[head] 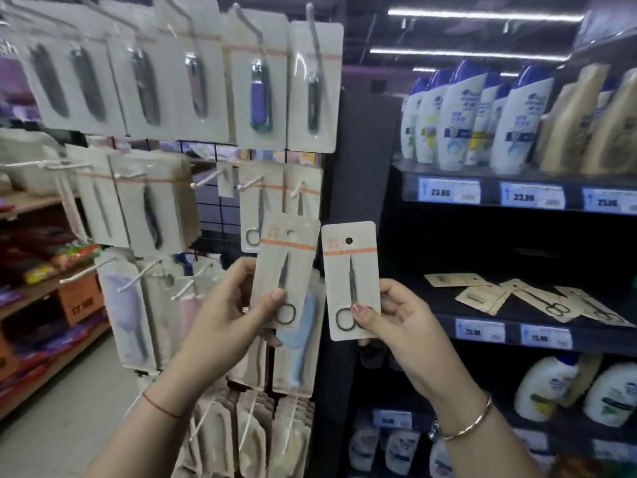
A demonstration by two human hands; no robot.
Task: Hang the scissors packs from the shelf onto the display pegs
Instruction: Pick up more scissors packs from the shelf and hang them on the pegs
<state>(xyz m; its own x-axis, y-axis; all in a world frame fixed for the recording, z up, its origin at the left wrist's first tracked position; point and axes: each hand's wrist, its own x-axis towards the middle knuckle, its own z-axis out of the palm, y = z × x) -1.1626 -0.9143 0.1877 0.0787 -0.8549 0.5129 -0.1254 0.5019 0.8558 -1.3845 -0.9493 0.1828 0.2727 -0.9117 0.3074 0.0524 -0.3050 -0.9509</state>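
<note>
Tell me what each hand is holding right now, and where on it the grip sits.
Left hand holds one scissors pack by its lower part, thumb over the scissor handles. Right hand holds another scissors pack at its lower edge, thumb by the handle loops.

Matt card scissors packs [351,281] under seemingly glossy plastic; smooth metal pegs [249,183].

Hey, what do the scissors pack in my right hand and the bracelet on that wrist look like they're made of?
Scissors pack: seemingly matte pale card, flat with a punched hang hole; any clear cover is hard to tell. The scissors inside look like dark metal, thin and slightly shiny. Bracelet: probably polished metal, rose-gold toned, catching light.
</note>
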